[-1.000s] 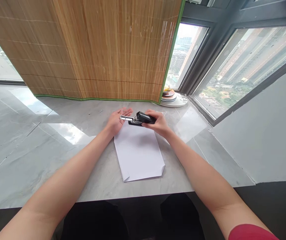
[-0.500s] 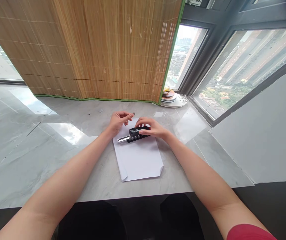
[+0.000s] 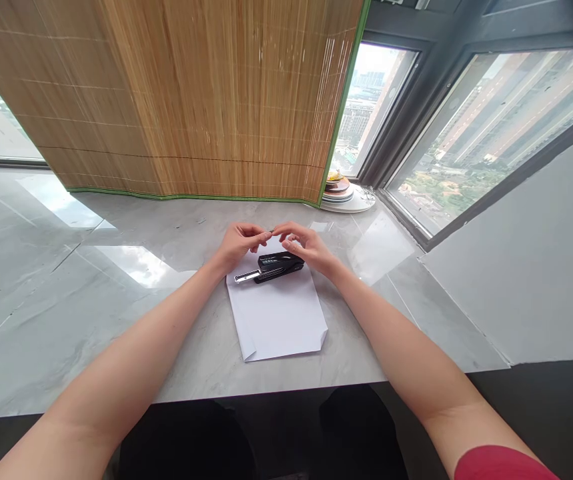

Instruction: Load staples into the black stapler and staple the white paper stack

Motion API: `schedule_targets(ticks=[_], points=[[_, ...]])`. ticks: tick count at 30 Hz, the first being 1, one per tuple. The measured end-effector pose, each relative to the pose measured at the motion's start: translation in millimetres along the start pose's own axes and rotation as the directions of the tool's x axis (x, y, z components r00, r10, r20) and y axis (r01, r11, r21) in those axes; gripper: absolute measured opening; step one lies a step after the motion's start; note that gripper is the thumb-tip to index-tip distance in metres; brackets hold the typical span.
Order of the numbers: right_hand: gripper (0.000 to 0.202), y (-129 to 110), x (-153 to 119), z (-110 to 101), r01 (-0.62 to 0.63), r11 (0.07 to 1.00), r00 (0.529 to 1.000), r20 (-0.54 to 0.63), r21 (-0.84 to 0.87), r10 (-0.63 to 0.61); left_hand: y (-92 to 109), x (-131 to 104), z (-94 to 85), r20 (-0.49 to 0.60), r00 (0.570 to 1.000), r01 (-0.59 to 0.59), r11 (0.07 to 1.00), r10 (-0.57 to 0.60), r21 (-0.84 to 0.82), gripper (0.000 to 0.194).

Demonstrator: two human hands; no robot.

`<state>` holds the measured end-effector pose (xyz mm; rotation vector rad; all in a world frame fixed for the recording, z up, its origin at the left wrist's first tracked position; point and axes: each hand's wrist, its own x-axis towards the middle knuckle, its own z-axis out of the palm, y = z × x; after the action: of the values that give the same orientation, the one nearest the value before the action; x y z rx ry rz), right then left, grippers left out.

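One small piece (image 3: 271, 231), mostly hidden, left hand (image 3: 241, 243).

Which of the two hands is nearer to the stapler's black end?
The right hand, by the stapler's black end; the left hand is nearer its silver end.

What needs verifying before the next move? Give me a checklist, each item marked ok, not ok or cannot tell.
1. Stapler resting on the white paper: ok.
2. Metal tray exposed: ok, it juts out past the stapler's black top.
3. Staples inside the metal tray: cannot tell, too small to make out.
4. Left hand has a grip on the small piece: ok, pinched at the fingertips; what it is cannot be made out.
5. Right hand clear of the stapler: cannot tell, it overlaps the back end in this view.
6. White paper flat at the near corners: not ok, both are folded.
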<state>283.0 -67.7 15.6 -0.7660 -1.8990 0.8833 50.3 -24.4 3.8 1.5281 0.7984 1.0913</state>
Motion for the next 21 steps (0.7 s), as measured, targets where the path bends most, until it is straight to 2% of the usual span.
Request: schedule_targets(ticks=[7, 12, 16, 19, 21], points=[[0.043, -4, -1, -1, -0.082, 0.994, 0.996, -0.032, 0.067, 0.084, -1, -1, 1.1, 0.002, 1.000, -0.003, 0.999, 0.003, 0.032, 0.037], [0.044, -9, 0, 0, -0.083, 0.995, 0.995, -0.048, 0.051, 0.086, 0, -2, 3.1, 0.017, 1.000, 0.000, 0.999, -0.001, 0.040, 0.041], [0.051, -1, 3, -8, -0.121, 0.991, 0.982, -0.142, 0.056, 0.128, -3, 1, 1.9, -0.011, 1.000, -0.005, 0.998, 0.004, -0.064, 0.059], [0.055, 20, 2, -31, -0.203, 0.979, 0.930, -0.310, 0.009, 0.195, -4, 5, -0.9, -0.114, 0.993, -0.031, 0.990, 0.015, -0.139, 0.066], [0.058, 39, -1, -53, -0.308, 0.950, 0.856, -0.452, -0.056, 0.250, -4, 6, -2.7, -0.194, 0.981, -0.050, 0.987, 0.019, -0.153, 0.057]])
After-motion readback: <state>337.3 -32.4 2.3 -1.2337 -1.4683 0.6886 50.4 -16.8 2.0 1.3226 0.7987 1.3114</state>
